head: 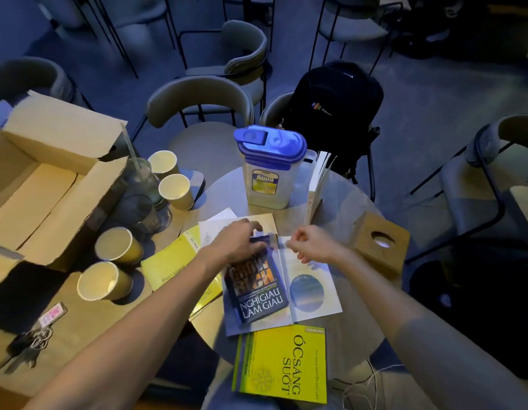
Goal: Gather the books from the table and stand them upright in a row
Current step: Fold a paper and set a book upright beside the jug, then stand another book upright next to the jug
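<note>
Head view: left hand [242, 242] lies spread on the dark-blue paperback book [256, 287]; right hand [308, 244], loosely curled, holds nothing; better to grip the spine before lifting.

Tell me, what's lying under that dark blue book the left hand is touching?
The dark blue book lies on a larger pale book or booklet with a round blue picture. Its right part shows; whatever lies beneath the dark blue book is covered. The left hand rests on top.

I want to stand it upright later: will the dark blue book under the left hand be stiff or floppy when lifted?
The dark blue book looks like a thin paperback, so it probably bends somewhat. Its cover seems glossy, so it may slide off the white booklet beneath.
</note>
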`<state>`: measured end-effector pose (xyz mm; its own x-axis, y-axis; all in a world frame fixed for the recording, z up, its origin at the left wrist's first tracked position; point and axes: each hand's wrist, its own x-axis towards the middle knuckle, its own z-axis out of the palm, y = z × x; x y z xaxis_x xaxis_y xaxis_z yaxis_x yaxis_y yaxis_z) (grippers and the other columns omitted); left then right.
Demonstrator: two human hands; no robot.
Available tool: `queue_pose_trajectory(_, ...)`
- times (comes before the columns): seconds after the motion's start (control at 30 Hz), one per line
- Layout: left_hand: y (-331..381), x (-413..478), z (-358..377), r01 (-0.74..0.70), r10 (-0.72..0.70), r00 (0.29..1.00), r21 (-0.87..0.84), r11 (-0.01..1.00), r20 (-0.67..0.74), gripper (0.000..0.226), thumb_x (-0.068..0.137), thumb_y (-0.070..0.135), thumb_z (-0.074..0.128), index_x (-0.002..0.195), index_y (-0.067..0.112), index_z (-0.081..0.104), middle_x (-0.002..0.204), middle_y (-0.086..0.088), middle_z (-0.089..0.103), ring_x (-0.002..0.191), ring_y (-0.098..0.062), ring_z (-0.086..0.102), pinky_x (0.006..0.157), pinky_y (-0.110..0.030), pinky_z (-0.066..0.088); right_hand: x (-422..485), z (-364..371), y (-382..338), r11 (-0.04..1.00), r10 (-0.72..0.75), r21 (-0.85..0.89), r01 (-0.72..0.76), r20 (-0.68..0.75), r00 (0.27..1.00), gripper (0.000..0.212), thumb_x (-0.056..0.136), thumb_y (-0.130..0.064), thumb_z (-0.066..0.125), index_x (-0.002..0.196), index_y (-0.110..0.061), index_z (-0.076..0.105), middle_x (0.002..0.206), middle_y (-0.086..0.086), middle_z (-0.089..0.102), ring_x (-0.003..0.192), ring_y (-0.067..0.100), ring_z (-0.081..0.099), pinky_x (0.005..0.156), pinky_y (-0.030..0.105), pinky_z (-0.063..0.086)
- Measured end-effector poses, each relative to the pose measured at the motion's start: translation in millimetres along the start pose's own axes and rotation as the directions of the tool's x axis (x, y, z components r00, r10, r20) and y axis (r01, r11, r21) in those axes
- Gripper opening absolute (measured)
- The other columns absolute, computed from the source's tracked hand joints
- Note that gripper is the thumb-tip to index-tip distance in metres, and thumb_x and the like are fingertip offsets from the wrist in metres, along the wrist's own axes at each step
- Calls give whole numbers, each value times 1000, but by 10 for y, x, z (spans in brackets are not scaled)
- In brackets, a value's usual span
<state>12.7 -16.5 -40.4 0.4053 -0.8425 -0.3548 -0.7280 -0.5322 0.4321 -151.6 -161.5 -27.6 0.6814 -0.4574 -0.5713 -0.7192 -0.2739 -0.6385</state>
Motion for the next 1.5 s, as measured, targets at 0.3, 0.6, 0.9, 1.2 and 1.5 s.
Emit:
queue_pose_trajectory(0.3, -295, -259, 86, 50, -49, 998, -23, 998, 42, 54, 86, 35, 74, 133, 15, 60, 129, -15, 58, 121, -31, 55, 101, -41, 46, -138, 634, -136, 943, 81, -325, -69, 24, 996, 42, 79, -44, 80, 92, -4, 77, 101, 13, 78, 93, 26, 72, 78, 39, 57)
queue_pose_trajectory(0.6, -240, -280, 130, 178, -175, 980, -23, 984, 98, 61, 80, 32, 81, 130, 13, 51, 133, -14, 58, 120, -31, 56, 96, -40, 48, -255, 940, -188, 936, 121, -313, -160, -139, 983, 37, 78, -42, 83, 96, -16, 64, 105, 10, 73, 89, 25, 71, 71, 36, 57)
queue_pose_trajectory(0.9, -277, -233, -73, 182, -130, 955, -176, 967, 267, 31, 91, 29, 72, 115, 10, 70, 119, -12, 71, 107, -26, 65, 89, -37, 50, -178, 808, -235, 991, 78, -108, -84, -53, 996, 34, 86, -23, 79, 115, -15, 63, 117, 6, 69, 102, 24, 70, 88, 43, 61)
queue_pose_trajectory(1.2, -32, -222, -503, 10, 30, 995, -383, 924, 99, 42, 85, 40, 76, 118, 16, 66, 105, -2, 70, 94, -20, 68, 69, -22, 50, -248, 325, -279, 980, -137, 139, 142, -45, 990, 30, 99, -12, 62, 129, -14, 62, 117, 6, 73, 107, 20, 70, 78, 20, 58)
queue_pose_trajectory(1.5, 287, -261, -274, -178, 62, 980, -705, 687, -187, 20, 78, 29, 85, 93, 23, 74, 83, -6, 75, 74, -18, 74, 68, -25, 59, -391, -532, 19, 966, -190, 117, 230, -282, 940, 31, 96, 1, 63, 126, -5, 66, 120, 14, 73, 117, 26, 68, 101, 50, 55)
